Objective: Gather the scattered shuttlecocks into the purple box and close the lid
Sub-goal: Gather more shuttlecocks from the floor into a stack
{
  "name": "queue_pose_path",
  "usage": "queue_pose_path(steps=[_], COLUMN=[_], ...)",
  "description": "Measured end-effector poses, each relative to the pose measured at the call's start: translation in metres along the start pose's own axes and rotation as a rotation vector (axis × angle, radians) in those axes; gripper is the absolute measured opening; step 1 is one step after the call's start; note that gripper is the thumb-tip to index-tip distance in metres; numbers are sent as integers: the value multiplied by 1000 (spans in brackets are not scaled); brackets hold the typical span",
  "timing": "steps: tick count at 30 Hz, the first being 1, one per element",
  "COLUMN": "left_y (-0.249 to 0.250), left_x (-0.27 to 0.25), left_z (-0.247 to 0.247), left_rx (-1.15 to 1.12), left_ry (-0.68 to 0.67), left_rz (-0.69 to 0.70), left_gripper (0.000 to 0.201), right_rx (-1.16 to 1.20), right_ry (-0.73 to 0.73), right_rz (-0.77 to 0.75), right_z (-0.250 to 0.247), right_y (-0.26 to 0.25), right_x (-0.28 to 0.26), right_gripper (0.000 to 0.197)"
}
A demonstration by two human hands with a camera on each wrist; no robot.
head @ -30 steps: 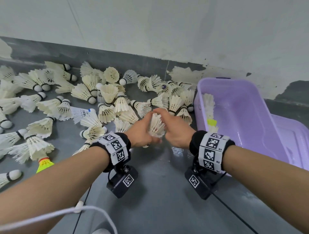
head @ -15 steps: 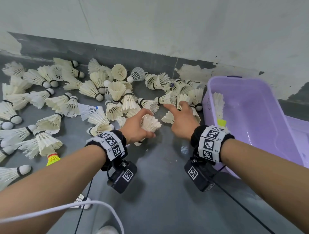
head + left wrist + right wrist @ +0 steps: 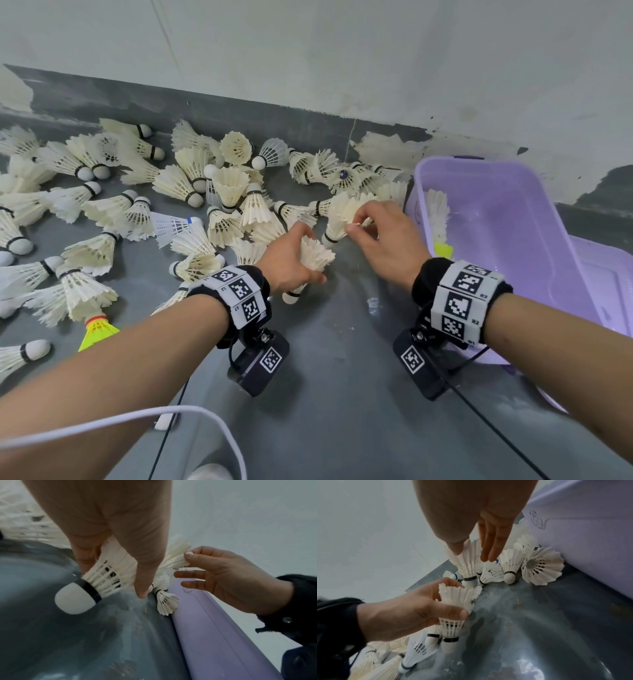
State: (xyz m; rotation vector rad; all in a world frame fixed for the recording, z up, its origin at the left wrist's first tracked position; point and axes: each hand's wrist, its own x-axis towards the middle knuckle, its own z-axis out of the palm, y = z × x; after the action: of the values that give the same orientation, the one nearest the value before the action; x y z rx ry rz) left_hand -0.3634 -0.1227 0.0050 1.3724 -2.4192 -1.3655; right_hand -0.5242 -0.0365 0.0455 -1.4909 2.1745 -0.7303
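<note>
**White feathers in both hands beside the purple box**

Purple box (image 3: 513, 219) stands open on the grey floor (image 3: 342, 394), right of the scattered shuttlecocks (image 3: 178, 185). The left hand (image 3: 291, 260) curls its grip round one shuttlecock (image 3: 313, 257), long axis steep, cork down toward the person. The right hand (image 3: 387, 240) pinches another shuttlecock's (image 3: 342, 216) skirt, cork down-left. Only the left wrist view shows the right hand's other fingers (image 3: 193, 574) spread loose; only the head view shows the box's inside.

The floor (image 3: 342, 394) is viewed downward from head height; both hands (image 3: 291, 263) are seen close-up by wrist cameras, each view sharing the purple box (image 3: 214, 635).
</note>
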Motion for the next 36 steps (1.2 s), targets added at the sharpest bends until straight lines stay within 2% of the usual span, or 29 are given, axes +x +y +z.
queue_pose_path(steps=[4, 9, 13, 15, 17, 20, 22, 25, 27, 30, 34, 36], left_y=[6, 7, 0, -3, -4, -1, -2, -5, -5, -4, 0, 0], left_x=[3, 3, 3, 4, 6, 6, 7, 6, 6, 8, 12, 14], left_z=[7, 6, 3, 2, 2, 1, 0, 0, 4, 10, 14, 16], left_rx=[-23, -58, -62, -79, -111, -207, -187, -39, 4, -33, -40, -28], left_ry=[-15, 0, 49, 71, 93, 110, 97, 43, 16, 22, 28, 21], left_rz=[11, 10, 68, 79, 72, 117, 188, 234, 202, 138, 144, 143], left_gripper=[88, 103, 89, 81, 78, 96, 106, 85, 70, 62, 61, 62], right_rx=[-43, -24, 140, 206, 221, 171, 150, 187, -3, -232, -228, -169], right_ry=[-28, 34, 99, 74, 29, -49, -91, -127, -96, -5, -209, -235], right_rz=[-58, -13, 117, 154, 128, 45, 49, 136, 170, 335, 523, 606], right_z=[1, 5, 9, 10, 12, 14, 14, 14, 18, 20, 25, 28], right_y=[-7, -11, -11, -12, -12, -10, -7, 1, 9, 12, 13, 16], right_x=[-1, 1, 7, 8, 5, -2, -4, -5, -5, -5, -2, 3], right_gripper=[20, 19, 18, 20, 26, 25, 26, 32, 44, 59, 77, 81])
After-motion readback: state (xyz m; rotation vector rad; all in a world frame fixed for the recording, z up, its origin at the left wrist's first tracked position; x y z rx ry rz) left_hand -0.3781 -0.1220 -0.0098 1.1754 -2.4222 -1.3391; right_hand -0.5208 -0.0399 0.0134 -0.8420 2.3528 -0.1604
